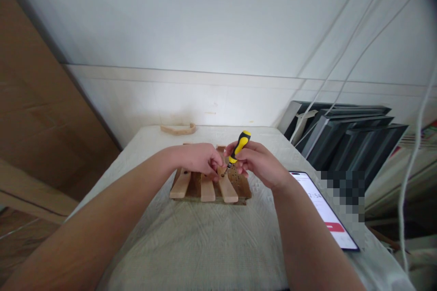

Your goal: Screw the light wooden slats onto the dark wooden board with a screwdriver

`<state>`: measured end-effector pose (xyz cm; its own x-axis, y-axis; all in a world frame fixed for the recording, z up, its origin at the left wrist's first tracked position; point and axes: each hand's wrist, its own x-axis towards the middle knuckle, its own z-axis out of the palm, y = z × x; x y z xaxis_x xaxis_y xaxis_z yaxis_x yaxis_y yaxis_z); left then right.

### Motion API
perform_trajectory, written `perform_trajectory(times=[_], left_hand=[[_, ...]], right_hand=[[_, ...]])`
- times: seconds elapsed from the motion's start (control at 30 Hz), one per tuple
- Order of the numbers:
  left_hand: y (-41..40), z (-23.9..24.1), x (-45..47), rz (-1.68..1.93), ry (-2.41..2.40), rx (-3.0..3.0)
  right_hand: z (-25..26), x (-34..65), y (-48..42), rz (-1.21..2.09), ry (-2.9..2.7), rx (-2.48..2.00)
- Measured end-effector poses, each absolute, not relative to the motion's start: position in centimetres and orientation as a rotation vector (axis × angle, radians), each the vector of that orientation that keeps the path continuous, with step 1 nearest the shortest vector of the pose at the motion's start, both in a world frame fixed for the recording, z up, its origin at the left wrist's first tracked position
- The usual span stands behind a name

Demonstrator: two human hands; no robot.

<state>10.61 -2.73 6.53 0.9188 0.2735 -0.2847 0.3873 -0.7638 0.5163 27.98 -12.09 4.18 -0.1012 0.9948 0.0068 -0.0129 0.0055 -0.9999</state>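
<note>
A yellow and black screwdriver [241, 144] slants down to the left in my right hand [256, 160], its fingers closed around the handle. Its tip meets the rightmost wooden piece [228, 190], close to a dark spot that may be a screw. My left hand [205, 159] is closed near that tip, fingers pinched at the wood; whatever they grip is too small to make out. A middle wooden piece [207, 191] and a left wooden piece [180, 187] lie alongside on a brown board [245, 186] with small holes.
The board rests on a cloth-covered table [191, 245]. A curved wooden piece [178, 130] lies at the back edge by the wall. At right are a lit phone [319, 204] and several dark panels [355, 141] leaning together, with white cables [411, 168] hanging. Brown cardboard [44, 100] stands left.
</note>
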Motion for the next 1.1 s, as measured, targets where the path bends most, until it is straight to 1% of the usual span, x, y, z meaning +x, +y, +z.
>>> perform_trajectory(times=[0.1, 0.23, 0.33, 0.43, 0.67, 0.73, 0.9, 1.1], left_hand=[[-2.9, 6.7, 10.6, -0.259, 0.461, 2.474], [-2.9, 6.8, 10.6, -0.274, 0.462, 2.463], [-2.8, 6.7, 10.6, -0.288, 0.448, 2.458], [-2.6, 6.5, 10.6, -0.277, 0.448, 2.445], [-2.6, 6.5, 10.5, -0.267, 0.440, 2.412], [-2.7, 6.6, 10.4, -0.262, 0.445, 2.399], [-2.7, 6.5, 10.4, -0.238, 0.429, 2.418], [-2.7, 6.7, 10.5, -0.241, 0.421, 2.446]], right_hand=[[4.1, 28.6, -12.0, 1.296, -1.281, -1.190], [3.5, 28.9, -11.6, 1.133, -1.337, -1.361], [3.1, 28.7, -11.4, 1.067, -1.319, -1.360], [3.2, 28.4, -11.4, 1.102, -1.281, -1.260], [4.0, 28.9, -12.1, 1.338, -1.187, -1.081], [4.0, 29.2, -12.1, 1.317, -1.209, -1.118], [3.5, 29.4, -11.6, 1.119, -1.341, -1.276], [3.4, 28.5, -11.6, 1.161, -1.335, -1.238]])
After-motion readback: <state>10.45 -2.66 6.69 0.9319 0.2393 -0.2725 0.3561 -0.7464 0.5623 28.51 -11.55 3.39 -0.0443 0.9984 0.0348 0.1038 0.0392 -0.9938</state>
